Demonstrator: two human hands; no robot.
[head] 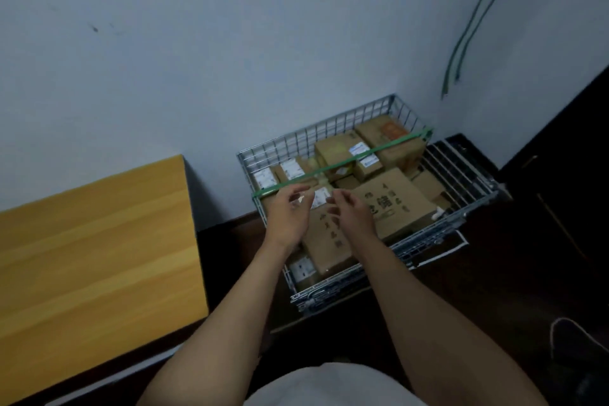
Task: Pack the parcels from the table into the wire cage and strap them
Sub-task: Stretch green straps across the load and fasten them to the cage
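While left hand (290, 212) and right hand (355, 212) hover loosely curled mid-frame, gripping nothing, one wire cage (316, 133) right of centre holds ten-plus brown, white-labelled parcels (393, 199); one green strap (372, 152) crosses diagonally on top.

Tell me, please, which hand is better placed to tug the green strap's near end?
Probably left: the left hand hovers beside that end of the strap; the right hand sits farther off.

We see a cage (333, 135) of bright, shiny metal wire, matt brown cardboard parcels (392, 204) with white paper labels (291, 169), a smooth green plastic strap (342, 165), and a surface (92, 247) of smooth yellow wood grain.
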